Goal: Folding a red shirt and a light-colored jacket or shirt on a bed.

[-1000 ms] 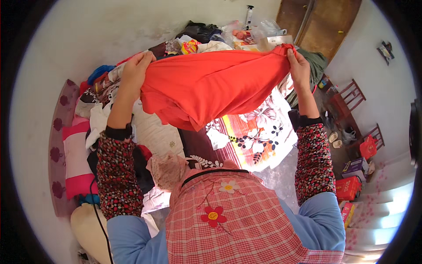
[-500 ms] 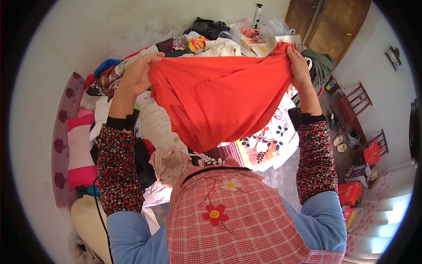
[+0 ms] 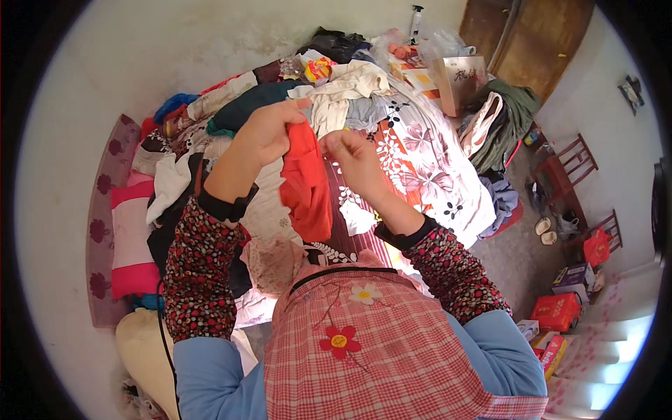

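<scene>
A red cloth [image 3: 306,185] hangs in a narrow, folded drape in front of me, above the bed. My left hand [image 3: 271,133] is closed on its top edge, the fingers wrapped over it. My right hand [image 3: 355,159] is right beside the cloth's right edge. Its fingers are curled together, and whether they pinch a bit of the cloth cannot be made out. Under both hands lies a patterned bed cover [image 3: 427,164] with red, white and floral areas. A cream garment [image 3: 353,80] and a dark green one [image 3: 255,105] lie just beyond the hands.
Piled clothes surround the bed's left and far sides. A pink and white pillow [image 3: 133,238] leans near the purple flowered headboard [image 3: 103,210]. At the far right are a paper bag [image 3: 458,80] and an olive garment [image 3: 514,105]. Chairs [image 3: 577,164] and red boxes [image 3: 556,313] stand along the right.
The red cloth, stretched wide between both hands before, now hangs folded narrow at the left. My right hand has moved left and down toward my left hand, which has shifted right and slightly lower.
</scene>
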{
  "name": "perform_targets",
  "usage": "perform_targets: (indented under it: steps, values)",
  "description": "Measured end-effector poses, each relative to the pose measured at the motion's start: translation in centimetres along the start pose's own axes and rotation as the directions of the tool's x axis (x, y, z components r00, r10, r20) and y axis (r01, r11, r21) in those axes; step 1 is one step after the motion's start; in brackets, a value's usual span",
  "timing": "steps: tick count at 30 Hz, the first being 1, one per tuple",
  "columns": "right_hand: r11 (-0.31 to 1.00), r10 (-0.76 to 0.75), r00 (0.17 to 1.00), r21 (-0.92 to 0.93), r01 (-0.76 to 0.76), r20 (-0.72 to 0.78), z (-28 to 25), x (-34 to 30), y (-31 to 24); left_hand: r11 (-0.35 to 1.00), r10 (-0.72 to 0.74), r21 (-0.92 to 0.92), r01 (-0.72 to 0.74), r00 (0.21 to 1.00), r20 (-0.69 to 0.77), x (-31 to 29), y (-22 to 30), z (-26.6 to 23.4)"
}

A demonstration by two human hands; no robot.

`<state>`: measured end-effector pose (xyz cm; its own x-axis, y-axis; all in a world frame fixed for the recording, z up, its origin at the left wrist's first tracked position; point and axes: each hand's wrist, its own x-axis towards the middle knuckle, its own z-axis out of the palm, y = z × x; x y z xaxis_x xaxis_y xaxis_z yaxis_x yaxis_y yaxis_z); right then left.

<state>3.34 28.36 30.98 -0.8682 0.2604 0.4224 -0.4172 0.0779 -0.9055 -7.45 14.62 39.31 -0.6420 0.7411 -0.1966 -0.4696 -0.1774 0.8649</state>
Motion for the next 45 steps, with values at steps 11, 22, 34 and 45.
perform_targets:
  steps: [11, 22, 34, 45]
  values:
    - [0.960, -0.088, 0.988, -0.254, 0.118, 0.123, 1.9, -0.6, 5.5, 0.989, 0.032, -0.139, -0.057, 0.984, -0.178, -0.6, -0.5, -2.8]
    - [0.989, 0.107, 0.976, -0.118, -0.085, 0.188, 0.1, 5.3, -0.6, 0.977, 0.139, 0.164, -0.136, 0.990, -0.004, -2.4, -3.4, -0.9]
    - [0.925, -0.130, 0.986, -0.345, 0.159, 0.108, 0.0, 5.7, -2.1, 0.343, 0.720, 0.856, -0.388, 0.693, 0.025, 1.0, -10.1, -1.0]
    - [0.758, -0.014, 0.993, -0.646, 0.089, 0.120, -6.4, 6.6, -2.2, 0.995, -0.095, 0.037, 0.094, 0.995, 0.038, -0.9, -8.3, -3.5]
